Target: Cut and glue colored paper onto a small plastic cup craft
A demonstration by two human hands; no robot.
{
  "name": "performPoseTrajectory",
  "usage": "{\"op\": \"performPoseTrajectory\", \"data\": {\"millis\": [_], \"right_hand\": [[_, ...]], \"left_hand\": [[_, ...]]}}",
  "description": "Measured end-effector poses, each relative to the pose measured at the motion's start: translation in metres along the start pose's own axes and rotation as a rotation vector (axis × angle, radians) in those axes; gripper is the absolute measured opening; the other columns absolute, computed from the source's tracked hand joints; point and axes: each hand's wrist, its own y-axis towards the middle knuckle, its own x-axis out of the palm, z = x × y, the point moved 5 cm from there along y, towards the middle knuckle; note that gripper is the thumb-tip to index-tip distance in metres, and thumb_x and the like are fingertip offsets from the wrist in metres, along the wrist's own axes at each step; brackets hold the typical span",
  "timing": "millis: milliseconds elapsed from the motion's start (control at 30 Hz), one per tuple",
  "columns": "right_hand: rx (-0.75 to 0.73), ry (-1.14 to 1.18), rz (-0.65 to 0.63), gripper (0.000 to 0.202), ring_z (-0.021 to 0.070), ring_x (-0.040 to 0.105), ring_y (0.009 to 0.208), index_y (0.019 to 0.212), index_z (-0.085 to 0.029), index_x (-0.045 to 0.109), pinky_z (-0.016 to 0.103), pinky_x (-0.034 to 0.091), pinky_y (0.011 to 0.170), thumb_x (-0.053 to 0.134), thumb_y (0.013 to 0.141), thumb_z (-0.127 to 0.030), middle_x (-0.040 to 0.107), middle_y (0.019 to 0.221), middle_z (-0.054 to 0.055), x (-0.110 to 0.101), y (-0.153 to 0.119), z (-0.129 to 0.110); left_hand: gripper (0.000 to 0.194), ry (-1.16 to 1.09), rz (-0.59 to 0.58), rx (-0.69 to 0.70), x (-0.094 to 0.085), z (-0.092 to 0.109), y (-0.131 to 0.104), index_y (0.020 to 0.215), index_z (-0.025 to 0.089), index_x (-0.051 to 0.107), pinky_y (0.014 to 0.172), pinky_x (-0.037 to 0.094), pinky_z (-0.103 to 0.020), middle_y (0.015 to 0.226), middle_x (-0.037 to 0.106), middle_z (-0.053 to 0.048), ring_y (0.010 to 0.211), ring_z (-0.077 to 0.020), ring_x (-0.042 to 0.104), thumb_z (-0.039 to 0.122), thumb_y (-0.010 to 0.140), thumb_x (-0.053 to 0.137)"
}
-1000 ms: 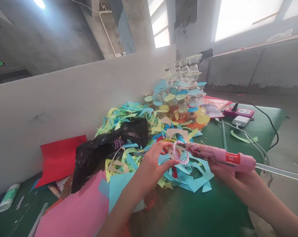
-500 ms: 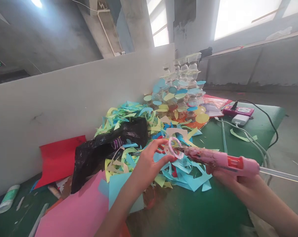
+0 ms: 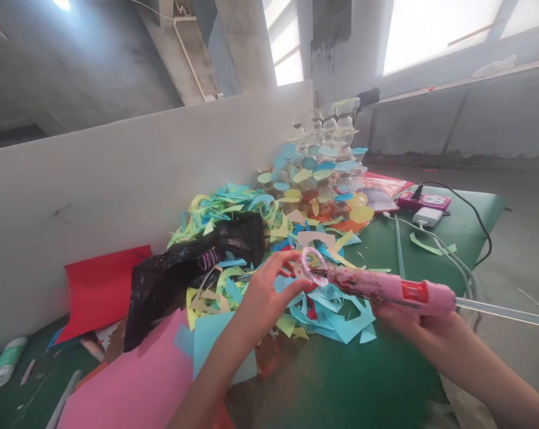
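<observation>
Since the earliest frame, the ring (image 3: 323,282) has risen against the nozzle (image 3: 323,273), now near its lower side. In the head view, above the desk (image 3: 340,381), our left hand (image 3: 262,292) pinches the ring; our right hand (image 3: 430,328) is wrapped round the gun (image 3: 385,287), long axis pointing left toward the ring.

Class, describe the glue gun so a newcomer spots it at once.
Find the green table, then the right hand over it. That hand grips the glue gun: pink, with a red part in its body. A long clear stick out of its back sets it apart from the flat pink sheet.
</observation>
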Motion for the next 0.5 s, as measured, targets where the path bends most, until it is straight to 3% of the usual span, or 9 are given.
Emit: {"op": "performPoseTrajectory", "data": {"millis": [233, 400, 500], "right_hand": [[-0.086, 0.076, -0.087, 0.037, 0.0288, 0.052, 0.13, 0.119, -0.034, 0.07, 0.041, 0.046, 0.107, 0.059, 0.087, -0.051, 0.062, 0.135, -0.001, 0.004, 0.003, -0.018], [-0.052, 0.075, -0.074, 0.037, 0.0316, 0.054, 0.128, 0.118, -0.032, 0.071, 0.046, 0.046, 0.106, 0.061, 0.087, -0.049, 0.063, 0.133, 0.002, 0.002, 0.003, -0.015], [-0.111, 0.108, -0.115, 0.038, 0.0301, 0.052, 0.13, 0.124, -0.03, 0.067, 0.047, 0.044, 0.108, 0.055, 0.091, -0.047, 0.06, 0.137, 0.003, 0.002, 0.005, -0.022]], "left_hand": [[0.038, 0.008, 0.015, 0.028, -0.002, 0.003, 0.001, 0.117, 0.032, 0.061, 0.091, 0.049, -0.036, 0.127, 0.061, -0.002, 0.097, -0.0191, 0.061, 0.049, 0.084, 0.065], [0.037, -0.028, 0.029, 0.002, -0.003, 0.003, 0.001, 0.116, 0.032, 0.062, 0.09, 0.049, -0.037, 0.125, 0.062, -0.002, 0.096, -0.019, 0.062, 0.05, 0.084, 0.064], [0.039, -0.079, 0.074, -0.016, -0.009, 0.0, 0.002, 0.118, 0.03, 0.06, 0.091, 0.049, -0.039, 0.123, 0.063, -0.004, 0.098, -0.0208, 0.062, 0.049, 0.085, 0.063]]}}
